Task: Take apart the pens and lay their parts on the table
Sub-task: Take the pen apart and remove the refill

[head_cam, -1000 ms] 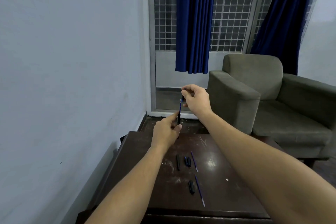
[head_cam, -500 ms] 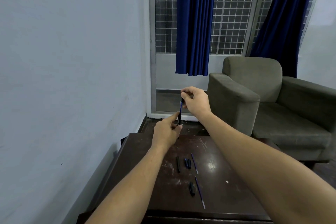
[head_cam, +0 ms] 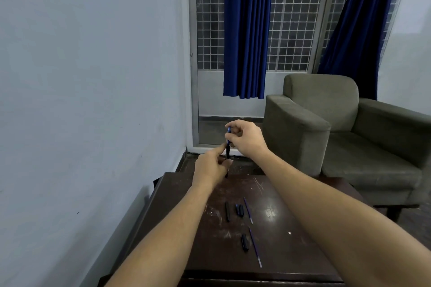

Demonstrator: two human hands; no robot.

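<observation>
Up above the desk (head_cam: 177,216), both hands pinch one upright pen (head_cam: 228,144): left hand (head_cam: 211,166) low, right hand (head_cam: 247,138) at its top. Loose pen parts (head_cam: 242,223) lie on the desk.

Dark pen (head_cam: 227,147) with blue top, near upright above the table's far edge, black barrel (head_cam: 227,211), caps (head_cam: 239,210) (head_cam: 244,242) and two thin blue refills (head_cam: 248,210) (head_cam: 255,247) lying apart on the table (head_cam: 291,254)

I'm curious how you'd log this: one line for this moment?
step: pen disassembly | left hand: grips pen low | right hand: grips top | table: loose parts
</observation>
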